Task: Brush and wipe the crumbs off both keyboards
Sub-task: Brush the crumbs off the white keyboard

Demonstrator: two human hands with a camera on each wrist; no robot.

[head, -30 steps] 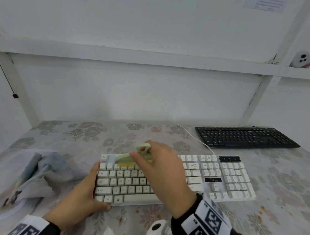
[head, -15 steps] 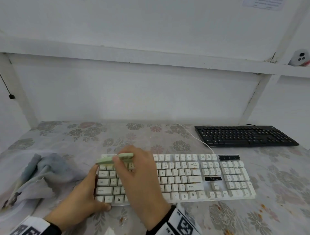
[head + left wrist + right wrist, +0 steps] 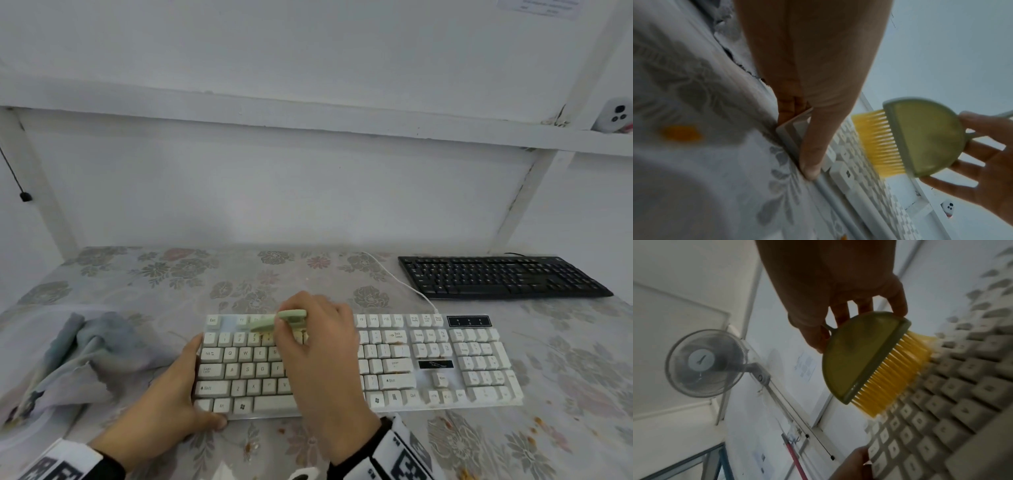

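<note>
Now holds the green brush [image 3: 291,317] clamped in the right grip [image 3: 318,356] over the white keyboard's [image 3: 445,370] top-left keys, near the worktop's [image 3: 308,274] front edge. Braces its front-left corner with the left grip [image 3: 171,404], closed round it. Shows yellow bristles [image 3: 894,378] against keys from the wrists only; shows the black keyboard [image 3: 496,277], back right, from the head only.

You see a gray fan [image 3: 704,363] on the wall [image 3: 308,192] and a small white gadget [image 3: 615,116] on the shelf [image 3: 308,113].

Keycaps on white keyboard [image 3: 394,368]: Esc, Q, W, E, A, S, D, Shift; wall sheet [image 3: 539,8] illegible.
</note>
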